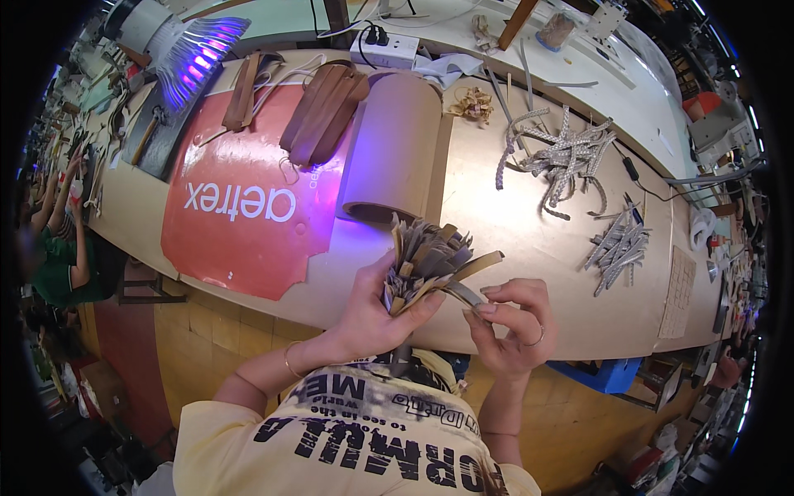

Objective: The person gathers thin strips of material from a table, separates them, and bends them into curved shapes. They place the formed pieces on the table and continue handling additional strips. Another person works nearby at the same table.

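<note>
My left hand (pixel 378 299) is closed around a thick bundle of grey and tan strips (pixel 426 260), their ends fanning upward above the table's near edge. At the bundle's right side, my right hand (pixel 514 324) pinches the end of one grey strip (pixel 465 294) between thumb and fingers. That strip still runs back into the bundle. Behind the bundle lies a wide tan half-round form (pixel 395 140). To the right are a heap of braided grey cords (pixel 566 157) and a smaller pile of short grey strips (pixel 618 250).
A red board (pixel 240 240) lies at left, with brown strap bundles (pixel 322 112) on its far part. A lamp (pixel 186 58) glows purple at the upper left. A power strip (pixel 385 48) sits at the back. People (pixel 66 240) work at far left.
</note>
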`<state>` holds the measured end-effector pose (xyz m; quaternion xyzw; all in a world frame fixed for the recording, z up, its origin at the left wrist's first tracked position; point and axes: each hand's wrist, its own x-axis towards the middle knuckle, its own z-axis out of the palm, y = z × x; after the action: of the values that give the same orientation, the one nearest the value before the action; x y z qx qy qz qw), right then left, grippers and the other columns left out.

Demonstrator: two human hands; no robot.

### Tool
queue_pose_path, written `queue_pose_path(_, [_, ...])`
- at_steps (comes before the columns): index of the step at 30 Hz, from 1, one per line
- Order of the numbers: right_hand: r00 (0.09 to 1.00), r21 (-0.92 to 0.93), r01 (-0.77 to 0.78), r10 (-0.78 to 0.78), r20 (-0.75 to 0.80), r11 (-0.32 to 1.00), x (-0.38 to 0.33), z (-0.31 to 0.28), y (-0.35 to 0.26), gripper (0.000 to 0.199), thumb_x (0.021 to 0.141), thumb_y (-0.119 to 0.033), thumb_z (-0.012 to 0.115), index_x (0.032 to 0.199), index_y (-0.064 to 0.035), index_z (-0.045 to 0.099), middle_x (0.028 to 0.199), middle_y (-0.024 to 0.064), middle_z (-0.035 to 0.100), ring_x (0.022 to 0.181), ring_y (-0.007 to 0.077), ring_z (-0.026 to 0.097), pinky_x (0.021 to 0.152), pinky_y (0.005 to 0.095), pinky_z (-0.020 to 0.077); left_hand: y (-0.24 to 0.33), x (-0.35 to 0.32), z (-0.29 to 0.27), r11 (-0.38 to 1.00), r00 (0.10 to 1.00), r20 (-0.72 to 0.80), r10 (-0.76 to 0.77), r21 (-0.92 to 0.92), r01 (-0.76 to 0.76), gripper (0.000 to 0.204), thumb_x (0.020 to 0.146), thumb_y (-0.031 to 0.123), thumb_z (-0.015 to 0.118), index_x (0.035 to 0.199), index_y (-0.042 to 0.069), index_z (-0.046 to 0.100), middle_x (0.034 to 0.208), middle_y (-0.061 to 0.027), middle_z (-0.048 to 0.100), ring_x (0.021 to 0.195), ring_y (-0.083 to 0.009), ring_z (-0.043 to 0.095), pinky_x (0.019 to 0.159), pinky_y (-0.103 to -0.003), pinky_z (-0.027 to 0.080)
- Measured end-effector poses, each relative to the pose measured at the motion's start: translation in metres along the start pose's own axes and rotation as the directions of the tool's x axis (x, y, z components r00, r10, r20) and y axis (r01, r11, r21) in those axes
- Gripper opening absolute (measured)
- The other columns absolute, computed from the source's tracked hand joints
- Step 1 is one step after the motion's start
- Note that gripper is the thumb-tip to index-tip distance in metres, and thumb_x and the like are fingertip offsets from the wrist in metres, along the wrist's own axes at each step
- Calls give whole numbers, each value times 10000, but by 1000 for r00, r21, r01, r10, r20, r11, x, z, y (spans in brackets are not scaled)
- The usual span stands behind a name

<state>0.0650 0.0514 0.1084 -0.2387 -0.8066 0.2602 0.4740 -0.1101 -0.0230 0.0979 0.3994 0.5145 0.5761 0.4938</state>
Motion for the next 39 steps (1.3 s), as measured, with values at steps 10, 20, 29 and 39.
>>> queue_pose_path(10, [999,54,37,-36,-21,998,-7,-3,5,316,668,-21,857,919,-89,677,931,79,685,780,219,654,621,288,544,-5,-1,-4,999,991,130,-35,-22,38,428,825,91,764,1196,-19,581,1066,-81,667,965,-98,608,864,-267,496])
queue_pose_path(20, [989,65,145,-143,-34,987,-12,-13,8,246,700,56,791,895,-40,676,906,128,716,727,237,677,601,290,568,6,3,-18,986,969,226,-103,-104,129,349,823,62,731,1061,80,476,1082,-83,610,994,-135,564,891,-301,465])
queue_pose_path(29, [994,103,52,-41,-100,993,-12,-8,5,234,711,90,776,879,-30,664,871,127,693,714,216,656,603,282,542,-3,7,-4,977,996,52,-67,-198,76,308,850,118,759,1088,-3,606,1003,-74,668,903,-113,644,790,-274,542])
queue_pose_path(39, [887,467,-318,433,-162,825,6,25,10,578,823,73,717,1312,-26,425,964,98,653,816,117,609,740,257,492,-12,19,3,654,854,221,-471,-561,506,329,923,240,684,1146,55,528,956,-64,621,778,-154,658,671,-346,584])
